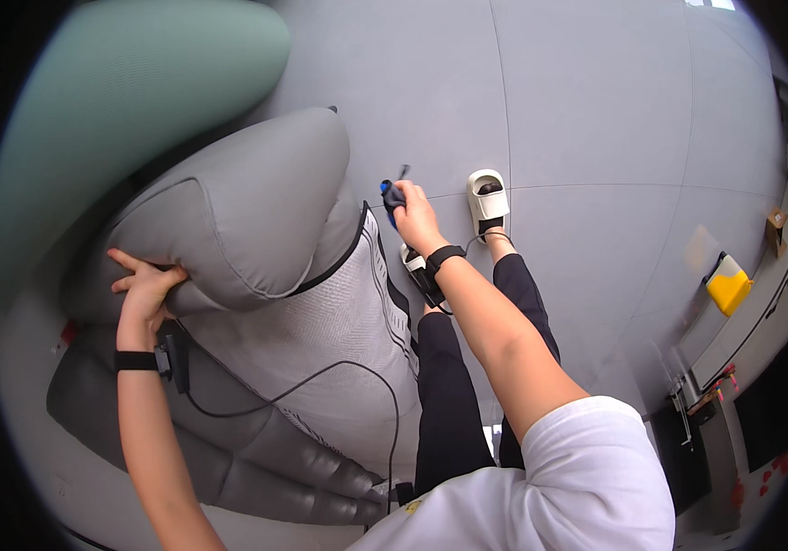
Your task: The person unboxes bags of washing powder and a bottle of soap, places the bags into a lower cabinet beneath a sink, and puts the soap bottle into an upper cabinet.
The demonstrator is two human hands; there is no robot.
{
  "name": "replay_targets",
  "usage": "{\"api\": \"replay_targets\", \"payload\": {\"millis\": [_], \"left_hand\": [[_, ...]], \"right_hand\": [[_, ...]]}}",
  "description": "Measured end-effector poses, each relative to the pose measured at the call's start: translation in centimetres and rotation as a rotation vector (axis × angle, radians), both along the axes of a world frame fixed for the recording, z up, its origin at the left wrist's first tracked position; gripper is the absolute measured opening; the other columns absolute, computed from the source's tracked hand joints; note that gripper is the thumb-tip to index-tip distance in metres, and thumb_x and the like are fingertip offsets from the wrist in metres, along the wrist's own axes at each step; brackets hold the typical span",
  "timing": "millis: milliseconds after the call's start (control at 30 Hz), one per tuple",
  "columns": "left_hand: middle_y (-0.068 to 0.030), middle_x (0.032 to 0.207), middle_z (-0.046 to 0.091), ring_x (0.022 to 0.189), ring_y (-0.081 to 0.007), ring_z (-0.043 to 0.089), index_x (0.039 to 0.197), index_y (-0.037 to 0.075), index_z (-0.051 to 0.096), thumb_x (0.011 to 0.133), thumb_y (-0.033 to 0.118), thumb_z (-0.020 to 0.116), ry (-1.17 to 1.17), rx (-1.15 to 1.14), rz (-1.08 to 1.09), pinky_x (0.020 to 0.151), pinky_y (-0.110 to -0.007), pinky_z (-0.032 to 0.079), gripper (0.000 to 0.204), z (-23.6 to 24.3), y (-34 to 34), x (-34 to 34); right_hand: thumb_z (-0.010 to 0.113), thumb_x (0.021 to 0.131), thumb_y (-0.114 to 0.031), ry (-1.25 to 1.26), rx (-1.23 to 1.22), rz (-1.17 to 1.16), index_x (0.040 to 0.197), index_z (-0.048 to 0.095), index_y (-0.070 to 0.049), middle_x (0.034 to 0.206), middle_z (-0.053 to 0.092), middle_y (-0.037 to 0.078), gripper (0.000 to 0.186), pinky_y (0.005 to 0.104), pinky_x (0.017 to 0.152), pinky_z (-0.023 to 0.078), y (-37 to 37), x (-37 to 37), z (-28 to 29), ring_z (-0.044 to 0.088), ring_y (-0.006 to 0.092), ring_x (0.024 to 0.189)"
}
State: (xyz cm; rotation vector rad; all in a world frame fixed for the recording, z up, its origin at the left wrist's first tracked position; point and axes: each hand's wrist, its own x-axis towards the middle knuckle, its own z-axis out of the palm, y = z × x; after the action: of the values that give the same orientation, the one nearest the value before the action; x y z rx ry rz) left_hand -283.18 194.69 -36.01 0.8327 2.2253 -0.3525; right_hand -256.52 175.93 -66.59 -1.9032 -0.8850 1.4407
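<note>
My left hand (145, 285) rests against the near side of a padded grey sofa armrest (256, 188), with its fingers spread. Nothing is in its grip. Out over the floor, my right hand (418, 220) is closed round a small black-and-blue object (392, 196) with a thin dark piece sticking up from it. Most of this object is covered by my fingers, so I cannot tell its kind. A light grey patterned sofa cover (329, 321) with a black edge lies over the seat beside the armrest.
A green rounded seat (155, 92) stands beyond the armrest. Around my white slippers (487, 197) is grey tiled floor (596, 101). A black cable (320, 369) loops from my left wrist across the cover. At the right are a yellow-and-white thing (729, 285) and a long cabinet (752, 317).
</note>
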Motion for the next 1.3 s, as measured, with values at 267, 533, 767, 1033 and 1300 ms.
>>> {"api": "replay_targets", "payload": {"millis": [267,533,767,1033,1300], "left_hand": [[-0.0263,0.147,0.015,0.128,-0.0480,0.029,0.129,0.020,-0.046,0.079,0.036,0.073,-0.149,0.027,0.016,0.081,-0.074,0.035,0.130,-1.4,4.4,0.2],[-0.0250,0.149,0.014,0.130,-0.0496,0.026,0.129,0.014,-0.045,0.074,0.053,0.073,-0.102,0.011,-0.037,0.081,-0.079,0.029,0.136,-1.1,7.9,-1.8],[-0.0228,0.151,0.013,0.132,-0.0501,0.023,0.131,0.018,-0.043,0.075,0.054,0.071,-0.164,0.050,-0.037,0.082,-0.080,0.026,0.133,-0.4,9.6,0.2],[-0.0282,0.148,0.011,0.128,-0.0545,0.024,0.132,0.025,-0.042,0.072,0.050,0.077,-0.088,0.129,-0.019,0.082,-0.081,0.025,0.136,-1.3,8.4,-0.8],[-0.0294,0.147,0.011,0.127,-0.0536,0.025,0.132,0.025,-0.042,0.073,0.046,0.077,-0.113,0.130,-0.022,0.082,-0.079,0.028,0.135,-0.4,7.8,0.9]], "right_hand": [[0.054,0.084,-0.008,0.001,0.155,0.161,0.106,0.063,-0.017,0.102,0.056,0.007,0.026,0.0404,0.076,0.050,2.9,-5.3,2.0,0.059,0.0291,0.093],[0.054,0.082,-0.014,-0.243,0.106,0.544,0.108,0.066,-0.024,0.102,0.059,0.010,0.030,0.0406,0.074,0.052,5.1,-1.8,0.5,0.062,0.0278,0.090],[0.051,0.084,-0.010,-0.165,0.311,0.212,0.110,0.065,-0.017,0.096,0.057,0.010,0.030,0.0411,0.072,0.051,8.1,-6.2,3.3,0.061,0.0283,0.087],[0.055,0.081,-0.008,-0.285,0.142,0.492,0.105,0.070,-0.023,0.094,0.059,0.008,0.032,0.0391,0.074,0.050,8.2,-1.2,0.5,0.062,0.0286,0.085],[0.054,0.082,-0.014,-0.248,0.369,0.514,0.104,0.069,-0.022,0.098,0.058,0.008,0.028,0.0400,0.073,0.051,8.1,-2.3,1.3,0.062,0.0268,0.086]]}}
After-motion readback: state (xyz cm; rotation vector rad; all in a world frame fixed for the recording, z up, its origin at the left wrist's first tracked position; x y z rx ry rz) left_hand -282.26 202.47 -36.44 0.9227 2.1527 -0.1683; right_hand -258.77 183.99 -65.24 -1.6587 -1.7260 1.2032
